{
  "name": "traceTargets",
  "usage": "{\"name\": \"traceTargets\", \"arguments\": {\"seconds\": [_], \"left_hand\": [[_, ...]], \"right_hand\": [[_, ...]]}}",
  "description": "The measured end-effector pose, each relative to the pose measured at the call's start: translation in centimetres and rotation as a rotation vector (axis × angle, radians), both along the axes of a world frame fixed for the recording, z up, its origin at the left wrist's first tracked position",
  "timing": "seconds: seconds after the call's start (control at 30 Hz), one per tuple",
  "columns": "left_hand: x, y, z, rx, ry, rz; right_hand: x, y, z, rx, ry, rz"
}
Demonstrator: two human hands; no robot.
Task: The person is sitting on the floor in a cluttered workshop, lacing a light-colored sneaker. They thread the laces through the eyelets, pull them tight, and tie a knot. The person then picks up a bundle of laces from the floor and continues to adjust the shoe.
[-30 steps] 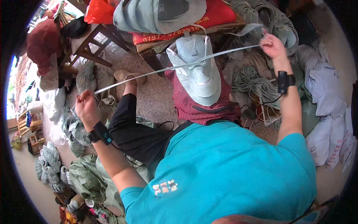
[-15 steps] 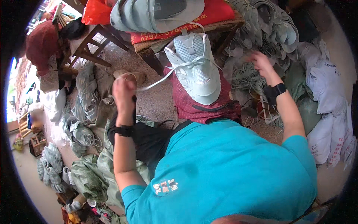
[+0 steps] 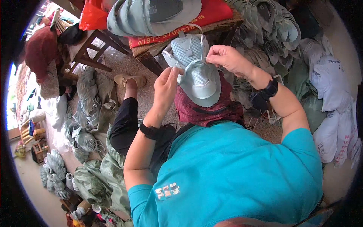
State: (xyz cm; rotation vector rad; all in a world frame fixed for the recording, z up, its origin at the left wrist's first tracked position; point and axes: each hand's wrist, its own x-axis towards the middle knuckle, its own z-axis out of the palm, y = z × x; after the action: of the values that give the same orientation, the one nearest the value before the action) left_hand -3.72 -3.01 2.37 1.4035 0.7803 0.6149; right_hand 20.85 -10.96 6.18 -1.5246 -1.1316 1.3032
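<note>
A pale grey-blue mesh sneaker (image 3: pixel 204 90) is between the two hands, toe toward the person's body, its lower part over a dark-red striped cloth (image 3: pixel 204 117). A thin whitish lace (image 3: pixel 194 64) crosses its front and forms a loop beside the left fingertips. The left hand (image 3: pixel 165 89), at the shoe's left edge, has thumb and fingers closed together on the lace; the right hand (image 3: pixel 228 62), at the opposite edge, brings thumb and forefinger together in a pinch, apparently on the lace too, though the strand there is too fine to be sure. Beyond both hands stands a brown wooden bench (image 3: pixel 223 25) with a printed red cloth (image 3: pixel 216 11) and a row of nested grey shoe parts (image 3: pixel 132 19) on top. Right of the right hand lie bulging white sacks (image 3: pixel 332 85); well left of the left hand is a dark wooden stool (image 3: pixel 89 53)
</note>
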Motion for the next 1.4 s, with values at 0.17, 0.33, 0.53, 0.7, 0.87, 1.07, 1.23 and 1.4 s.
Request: {"name": "traceTargets", "arguments": {"seconds": [0.17, 0.33, 0.53, 0.7, 0.87, 1.07, 1.23, 1.4], "left_hand": [[0.0, -0.1, -0.2, -0.032, 0.038, 0.012], [-0.2, 0.0, 0.0, -0.085, 0.015, 0.021], [0.2, 0.4, -0.7, -0.040, 0.029, 0.052], [1.1, 0.9, 0.0, 0.566, 0.308, 0.040], [0.2, 2.3, 4.0, 1.159, 0.458, -0.089], [0.6, 5.6, 6.5, 1.110, 0.382, -0.447], [0.3, 6.4, 5.2, 1.288, 0.362, -0.428], [0.8, 6.0, 3.7, 1.044, 0.311, -0.297]], "right_hand": [[-0.1, 1.5, 1.9, 0.112, -0.625, 0.158], [-2.8, 1.5, 3.0, 0.572, -1.451, 0.329], [-3.3, 1.9, 4.7, 0.522, -1.661, 0.607], [-2.6, 2.3, 5.6, 0.587, -1.672, 0.670], [-0.1, 4.3, 6.8, 0.582, -1.227, 0.677], [1.3, 6.6, 6.9, 0.368, -0.975, 0.870], [1.6, 6.2, 6.2, 0.410, -1.041, 0.907], [2.2, 5.9, 5.6, 0.447, -1.076, 0.858]]}}
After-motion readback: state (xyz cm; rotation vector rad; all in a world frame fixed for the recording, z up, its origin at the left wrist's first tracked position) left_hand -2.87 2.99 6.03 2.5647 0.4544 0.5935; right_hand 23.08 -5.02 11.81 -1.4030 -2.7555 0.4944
